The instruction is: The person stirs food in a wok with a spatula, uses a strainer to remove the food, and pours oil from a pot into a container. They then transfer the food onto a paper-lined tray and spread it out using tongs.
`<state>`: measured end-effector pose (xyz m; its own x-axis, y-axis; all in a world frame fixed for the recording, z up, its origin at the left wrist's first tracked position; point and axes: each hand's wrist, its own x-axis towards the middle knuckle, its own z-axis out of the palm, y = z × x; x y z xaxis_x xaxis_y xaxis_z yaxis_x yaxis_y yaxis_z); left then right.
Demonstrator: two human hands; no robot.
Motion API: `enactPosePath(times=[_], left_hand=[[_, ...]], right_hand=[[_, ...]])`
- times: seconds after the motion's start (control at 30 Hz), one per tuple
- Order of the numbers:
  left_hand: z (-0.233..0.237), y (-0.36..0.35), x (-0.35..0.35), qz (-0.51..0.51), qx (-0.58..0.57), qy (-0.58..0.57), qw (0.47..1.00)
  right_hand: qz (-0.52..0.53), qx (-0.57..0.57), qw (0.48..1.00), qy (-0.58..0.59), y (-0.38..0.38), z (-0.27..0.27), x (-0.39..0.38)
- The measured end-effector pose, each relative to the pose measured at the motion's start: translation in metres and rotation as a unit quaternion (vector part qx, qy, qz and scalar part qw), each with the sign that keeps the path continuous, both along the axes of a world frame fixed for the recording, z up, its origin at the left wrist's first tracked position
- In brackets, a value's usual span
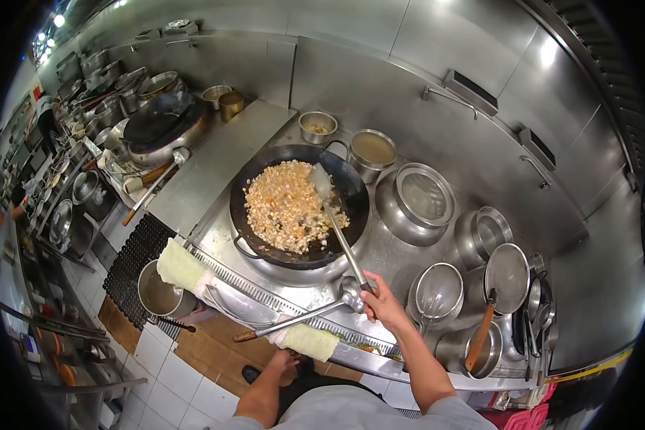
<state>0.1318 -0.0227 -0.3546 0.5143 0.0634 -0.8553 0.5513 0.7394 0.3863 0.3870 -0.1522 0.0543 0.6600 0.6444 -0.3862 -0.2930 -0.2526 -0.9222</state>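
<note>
A black wok [351, 188] on the range holds a heap of diced, pale orange food [285, 204]. My right hand [383, 299] is closed round the dark handle of a long metal spatula [345, 247], whose blade rests at the right side of the food. Just left of that hand lies a metal ladle [301, 317] with a wooden handle end, across the counter's front edge and a folded cloth [312, 342]. Low in front of my body, below that cloth, is my left hand [285, 360]; its fingers are small and partly hidden.
Behind the wok stand a small pot [317, 127] and a pot of liquid [373, 149]. Strainers [507, 278] and metal bowls [416, 204] crowd the right. Another wok [158, 122] sits at the left. A bucket [163, 290] hangs low by the front edge.
</note>
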Motion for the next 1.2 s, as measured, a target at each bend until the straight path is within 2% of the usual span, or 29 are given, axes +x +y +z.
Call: enactPosePath(times=[0.03,0.07,0.1,0.13,0.2,0.23,0.27,0.33,0.37,0.4,0.43,0.47,0.5,0.53,0.57,0.6,0.63,0.7,0.77,0.8,0.87,0.93,1.0,1.07,1.2], left_hand=[[-0.004,-0.003,-0.002,0.000,-0.002,0.003,1.000],[-0.009,-0.006,-0.001,-0.043,0.045,0.037,0.997],[-0.014,-0.007,0.003,-0.087,0.092,0.068,0.990],[-0.026,-0.009,0.005,-0.085,0.088,0.065,0.990],[-0.053,-0.013,0.010,-0.192,0.247,0.044,0.949],[-0.083,-0.025,0.001,-0.164,0.645,-0.108,0.739],[-0.087,-0.020,0.001,-0.161,0.639,-0.115,0.743],[-0.085,-0.015,-0.002,-0.351,0.433,-0.165,0.813],[-0.081,-0.015,-0.005,-0.382,0.407,-0.103,0.823],[-0.073,-0.013,-0.007,-0.380,0.410,-0.097,0.823],[-0.066,-0.016,-0.009,-0.358,0.448,-0.025,0.819],[-0.058,-0.015,-0.013,-0.331,0.482,0.047,0.810],[-0.082,-0.007,-0.021,-0.343,0.369,0.081,0.860],[-0.065,0.001,-0.033,-0.339,0.374,0.091,0.859],[-0.045,0.008,-0.049,-0.301,0.344,0.029,0.889],[-0.024,0.013,-0.068,-0.264,0.314,-0.035,0.912],[0.035,0.019,-0.078,-0.229,0.320,-0.021,0.919],[0.041,0.032,-0.122,-0.207,0.327,0.017,0.922],[0.048,0.044,-0.169,-0.177,0.334,0.051,0.924],[0.055,0.052,-0.193,-0.153,0.347,0.072,0.922],[0.064,0.058,-0.233,-0.123,0.371,0.102,0.915],[0.072,0.063,-0.267,-0.037,0.304,0.149,0.940],[0.093,0.052,-0.288,0.056,0.278,0.119,0.951],[0.105,0.040,-0.303,0.037,0.329,0.103,0.938],[0.113,0.072,-0.327,0.013,0.347,0.105,0.932]], right_hand=[[0.016,-0.007,1.000,-0.018,0.001,0.002,-0.003],[0.017,-0.009,1.000,-0.017,0.000,0.006,-0.007],[0.025,-0.036,0.998,-0.053,0.001,0.014,-0.013],[0.032,-0.065,0.993,-0.090,0.001,0.020,-0.017],[0.026,-0.056,0.993,-0.099,-0.003,0.028,-0.025],[0.043,-0.057,0.996,-0.060,-0.006,0.036,-0.029],[0.059,-0.060,0.996,-0.019,-0.009,0.042,-0.030],[0.066,-0.061,0.996,0.008,-0.014,0.045,-0.025],[0.065,-0.105,0.992,-0.017,-0.016,0.044,-0.022],[0.063,-0.142,0.987,-0.042,-0.014,0.041,-0.019],[0.065,-0.158,0.979,-0.112,-0.018,0.032,-0.017],[0.071,-0.152,0.980,-0.109,-0.023,0.029,-0.016],[0.068,-0.164,0.968,-0.176,-0.028,0.029,-0.015],[0.063,-0.172,0.953,-0.242,-0.031,0.028,-0.013],[0.042,-0.115,0.956,-0.266,-0.032,0.022,-0.007],[0.042,-0.110,0.947,-0.300,-0.028,0.026,-0.002],[0.044,-0.132,0.935,-0.325,-0.016,0.039,0.000],[0.044,-0.144,0.926,-0.346,0.007,0.053,0.007],[0.008,-0.162,0.866,-0.473,0.035,0.037,0.019],[0.010,-0.151,0.869,-0.471,0.047,0.032,0.023],[-0.012,-0.190,0.839,-0.510,0.076,0.020,0.026],[-0.011,-0.165,0.835,-0.524,0.092,0.006,0.025],[-0.003,-0.178,0.829,-0.531,0.105,-0.004,0.019],[0.001,-0.180,0.828,-0.531,0.111,-0.001,0.005],[0.020,-0.172,0.824,-0.539,0.103,-0.003,-0.021]])
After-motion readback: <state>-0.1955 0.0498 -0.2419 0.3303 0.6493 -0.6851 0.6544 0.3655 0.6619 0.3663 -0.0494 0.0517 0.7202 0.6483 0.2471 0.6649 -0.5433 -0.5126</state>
